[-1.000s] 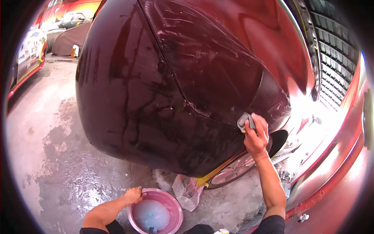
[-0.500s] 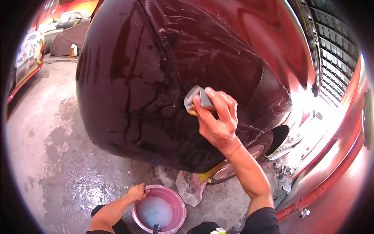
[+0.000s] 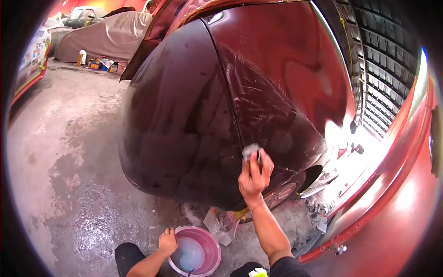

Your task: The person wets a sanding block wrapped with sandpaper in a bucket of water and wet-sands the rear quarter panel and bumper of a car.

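My right hand (image 3: 255, 175) is closed on a folded piece of grey sandpaper (image 3: 251, 150). It presses the sandpaper to the wet, dark red car body (image 3: 184, 120), close to the seam between two panels. In the earlier frame a yellowish block shows under the sheet; now the fingers mostly hide it. Low in the view, my left hand (image 3: 168, 241) grips the rim of a pink basin (image 3: 213, 251). Cloudy, bluish water (image 3: 190, 255) fills part of the basin, and a thin dark thing pokes up at its near edge.
A wheel (image 3: 279, 196) and crumpled plastic sheeting (image 3: 221, 226) are beside the basin. Along the right runs a red car panel (image 3: 392, 221). Farther back on the left are a covered car (image 3: 104, 37) and several small containers (image 3: 104, 64). The concrete floor (image 3: 60, 184) is partly wet.
The camera has tilted up, showing more background. My right hand has moved the sandpaper down along the panel near the seam. My left hand stays at the basin rim.
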Demonstrator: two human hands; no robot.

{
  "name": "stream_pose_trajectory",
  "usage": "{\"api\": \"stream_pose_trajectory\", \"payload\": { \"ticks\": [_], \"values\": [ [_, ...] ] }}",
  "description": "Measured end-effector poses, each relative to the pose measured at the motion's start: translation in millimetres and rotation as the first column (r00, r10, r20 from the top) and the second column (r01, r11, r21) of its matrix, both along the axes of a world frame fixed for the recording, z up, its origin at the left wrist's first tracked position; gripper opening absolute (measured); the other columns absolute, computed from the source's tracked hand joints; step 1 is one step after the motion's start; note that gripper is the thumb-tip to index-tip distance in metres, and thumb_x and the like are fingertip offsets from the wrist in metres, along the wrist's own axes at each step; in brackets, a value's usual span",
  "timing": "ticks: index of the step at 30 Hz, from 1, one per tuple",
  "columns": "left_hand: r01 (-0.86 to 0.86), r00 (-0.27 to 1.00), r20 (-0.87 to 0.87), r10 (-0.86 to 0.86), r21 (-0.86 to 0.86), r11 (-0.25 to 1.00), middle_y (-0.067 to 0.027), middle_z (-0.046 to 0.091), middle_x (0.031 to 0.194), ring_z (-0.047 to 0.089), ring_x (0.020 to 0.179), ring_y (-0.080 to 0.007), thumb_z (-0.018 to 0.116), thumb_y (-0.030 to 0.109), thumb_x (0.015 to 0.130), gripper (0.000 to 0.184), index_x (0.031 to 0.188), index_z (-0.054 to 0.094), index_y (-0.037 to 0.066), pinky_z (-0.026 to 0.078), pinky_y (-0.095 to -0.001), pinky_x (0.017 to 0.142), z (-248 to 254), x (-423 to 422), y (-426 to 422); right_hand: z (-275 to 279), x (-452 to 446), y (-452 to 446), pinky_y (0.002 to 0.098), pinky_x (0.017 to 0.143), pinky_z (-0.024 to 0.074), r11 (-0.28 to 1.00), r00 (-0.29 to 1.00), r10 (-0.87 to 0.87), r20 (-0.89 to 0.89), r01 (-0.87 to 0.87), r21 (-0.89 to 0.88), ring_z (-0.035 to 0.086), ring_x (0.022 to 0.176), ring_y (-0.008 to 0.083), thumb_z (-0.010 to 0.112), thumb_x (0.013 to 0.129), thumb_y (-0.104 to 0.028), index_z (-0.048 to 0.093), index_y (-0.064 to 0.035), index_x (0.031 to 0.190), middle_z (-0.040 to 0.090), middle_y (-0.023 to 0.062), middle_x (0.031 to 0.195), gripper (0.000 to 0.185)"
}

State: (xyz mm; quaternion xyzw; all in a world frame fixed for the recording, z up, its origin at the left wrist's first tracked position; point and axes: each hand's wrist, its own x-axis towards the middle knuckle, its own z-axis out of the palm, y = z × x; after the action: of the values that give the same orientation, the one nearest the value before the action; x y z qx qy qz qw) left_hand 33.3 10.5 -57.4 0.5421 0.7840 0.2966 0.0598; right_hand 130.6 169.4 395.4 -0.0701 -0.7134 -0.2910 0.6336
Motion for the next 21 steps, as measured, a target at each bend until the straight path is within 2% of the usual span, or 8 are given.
{"api": "stream_pose_trajectory", "payload": {
  "ticks": [2, 4, 6, 11, 12, 16, 19, 21],
  "values": [
    [-0.01, 1.0, -0.021, 0.01, 0.001, 1.0, -0.0199, 0.059, 0.119, 0.065, 0.102, -0.0364, 0.07, 0.019, 0.075, 0.061, 0.129, 0.049, 0.001, 0.053, -0.0471, 0.086, 12.3, -0.2, -6.7, 38.1, -34.4, -20.5, 0.0437, 0.091, 0.0495, 0.998, 0.997, 0.057, -0.047, -0.057, 0.007, 0.06, 0.105, 0.0371, 0.079, 0.073, 0.002, 0.073, -0.0053, 0.116, 0.062, 0.0186, 0.126, 0.044],
    [0.006, 1.0, 0.007, -0.006, -0.115, 0.993, -0.0189, 0.06, 0.116, 0.065, 0.099, -0.0352, 0.067, 0.017, 0.078, 0.053, 0.125, 0.051, 0.001, 0.053, -0.0472, 0.085, 13.4, -2.7, 0.4, 104.5, -75.8, -51.9, 0.0425, 0.094, 0.0474, 0.999, 0.999, 0.053, 0.002, -0.053, 0.002, 0.06, 0.106, 0.035, 0.077, 0.075, 0.002, 0.072, -0.0066, 0.118, 0.064, 0.0158, 0.123, 0.043],
    [0.001, 1.0, 0.03, 0.002, -0.089, 0.996, -0.0182, 0.06, 0.112, 0.066, 0.098, -0.0349, 0.063, 0.016, 0.081, 0.044, 0.122, 0.052, 0.002, 0.053, -0.0476, 0.085, 5.9, 1.5, 5.2, 130.6, -95.4, -64.1, 0.0421, 0.096, 0.0468, 0.994, 0.994, 0.106, -0.011, -0.106, 0.006, 0.06, 0.107, 0.0354, 0.076, 0.076, 0.002, 0.072, -0.0072, 0.119, 0.063, 0.0149, 0.124, 0.044],
    [0.019, 0.995, 0.097, -0.013, -0.054, 0.998, -0.0163, 0.062, 0.105, 0.067, 0.093, -0.0346, 0.057, 0.014, 0.085, 0.037, 0.119, 0.052, 0.002, 0.055, -0.0483, 0.079, 4.1, -0.2, -4.9, 8.3, -4.5, -15.8, 0.0435, 0.098, 0.0485, 0.995, 0.996, -0.09, 0.015, 0.091, -0.029, 0.062, 0.109, 0.0373, 0.077, 0.076, 0.004, 0.073, -0.002, 0.111, 0.064, 0.0206, 0.125, 0.036],
    [0.018, 0.995, 0.098, -0.014, -0.038, 0.999, -0.0163, 0.062, 0.105, 0.067, 0.093, -0.0346, 0.057, 0.014, 0.085, 0.037, 0.119, 0.052, 0.002, 0.055, -0.0483, 0.079, 5.3, 0.6, 1.7, 8.9, -3.9, -13.3, 0.0438, 0.098, 0.0484, 0.996, 0.997, -0.074, 0.025, 0.075, -0.039, 0.062, 0.109, 0.0372, 0.076, 0.075, 0.005, 0.073, -0.0014, 0.11, 0.064, 0.0209, 0.125, 0.035],
    [0.01, 0.997, 0.073, -0.004, -0.071, 0.997, -0.0163, 0.063, 0.105, 0.067, 0.093, -0.0341, 0.055, 0.013, 0.087, 0.035, 0.119, 0.052, 0.002, 0.055, -0.0479, 0.079, -1.4, -3.2, 8.7, 142.6, -100.1, -69.5, 0.0422, 0.098, 0.0463, 0.997, 0.993, 0.055, 0.104, -0.06, 0.046, 0.058, 0.114, 0.0356, 0.074, 0.072, 0.005, 0.072, -0.0058, 0.119, 0.062, 0.0171, 0.129, 0.048],
    [0.018, 0.995, 0.099, -0.008, -0.098, 0.995, -0.0167, 0.063, 0.106, 0.067, 0.095, -0.0343, 0.054, 0.013, 0.087, 0.033, 0.118, 0.052, 0.002, 0.055, -0.0473, 0.08, 0.7, 6.6, 3.7, 137.9, -90.8, -69.3, 0.0402, 0.094, 0.0493, 0.996, 0.993, -0.035, 0.11, 0.026, 0.081, 0.062, 0.109, 0.0357, 0.074, 0.08, 0.004, 0.07, -0.0035, 0.118, 0.064, 0.0182, 0.124, 0.04],
    [0.022, 0.995, 0.094, -0.014, -0.079, 0.997, -0.0166, 0.063, 0.106, 0.067, 0.095, -0.0345, 0.053, 0.013, 0.088, 0.031, 0.117, 0.052, 0.002, 0.054, -0.0471, 0.081, 5.6, -4.3, 1.3, 78.8, -43.7, -35.5, 0.0461, 0.097, 0.0495, 0.996, 0.996, -0.064, 0.062, 0.06, 0.066, 0.062, 0.111, 0.038, 0.074, 0.078, 0.003, 0.071, -0.0071, 0.117, 0.063, 0.0175, 0.126, 0.041]
  ]
}}
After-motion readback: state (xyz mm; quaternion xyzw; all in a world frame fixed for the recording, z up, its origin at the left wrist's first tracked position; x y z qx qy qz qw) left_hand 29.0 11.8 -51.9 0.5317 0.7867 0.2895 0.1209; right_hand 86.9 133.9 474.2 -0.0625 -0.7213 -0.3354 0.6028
